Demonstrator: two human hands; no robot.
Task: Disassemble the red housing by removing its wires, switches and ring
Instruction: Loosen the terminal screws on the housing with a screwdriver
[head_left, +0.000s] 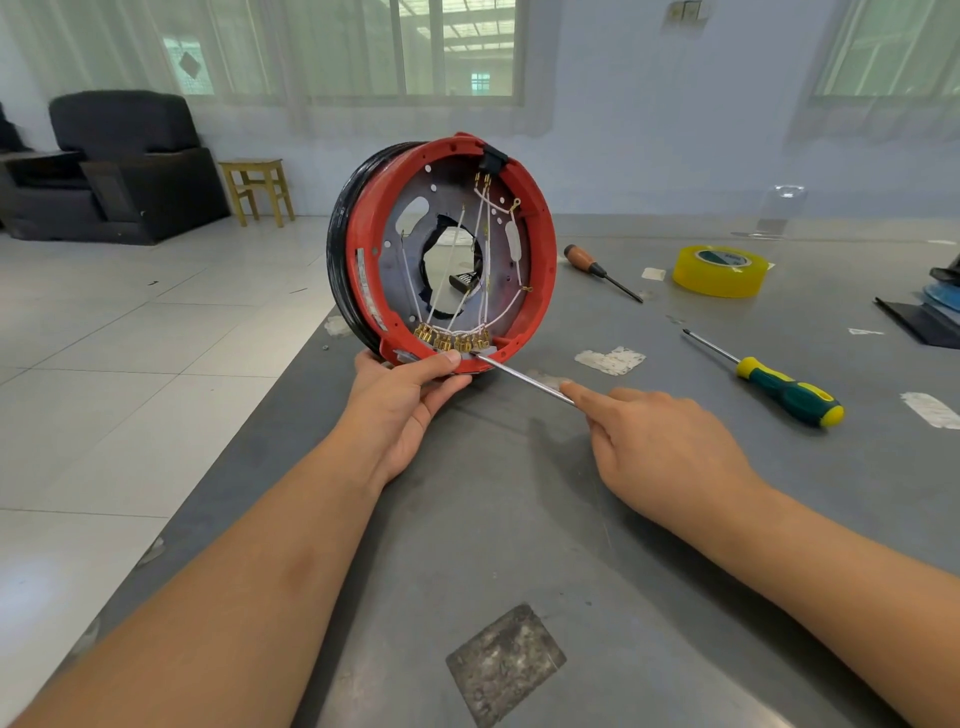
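Note:
The round red housing (540, 244) stands on edge on the grey table, its open side facing me, with a black ring (337, 244) around its back. Inside, thin white wires (452, 270) run from a black switch (493, 156) at the top to a row of brass terminals (454, 340) at the bottom. My left hand (410, 400) grips the housing's bottom rim, thumb beside the terminals. My right hand (660, 441) holds a screwdriver by a hidden handle, forefinger laid along the metal shaft (524, 378), whose tip touches the rim by the terminals.
On the table to the right lie a green-and-yellow screwdriver (784, 389), an orange-handled screwdriver (597, 267), a yellow tape roll (719, 270) and dark items (930, 312) at the edge. A clear jar (779, 210) stands behind. The table's left edge (291, 374) drops to a tiled floor.

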